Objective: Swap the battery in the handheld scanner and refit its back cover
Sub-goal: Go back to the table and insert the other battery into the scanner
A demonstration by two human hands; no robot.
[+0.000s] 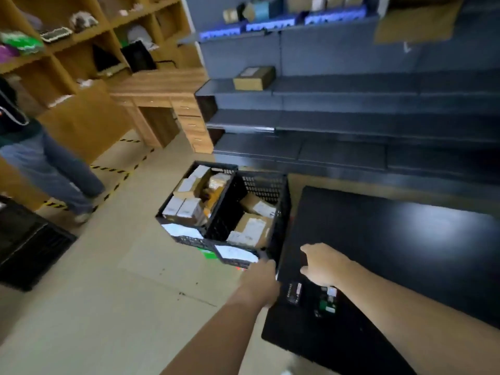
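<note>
Seemingly laid out in pieces, the handheld scanner [293, 292] rests face-down on a black table [405, 239], just below the right hand [323, 265], with what looks like a battery [327, 301] showing a green label beside it, nearer the wrist. Blur keeps me from saying which dark part is the back cover. The right hand hovers over the tabletop, fingers curled loosely and holding nothing. The left hand [259, 280] sits at the table's near corner, just left of the scanner; whether it grips the edge or merely rests there I cannot tell. Beyond the left fingertips stands a black crate [281, 201] of cardboard parcels on the floor. To do this well, the person should probably steady the scanner body with the left hand, then seat the battery contacts-first before the cover.
</note>
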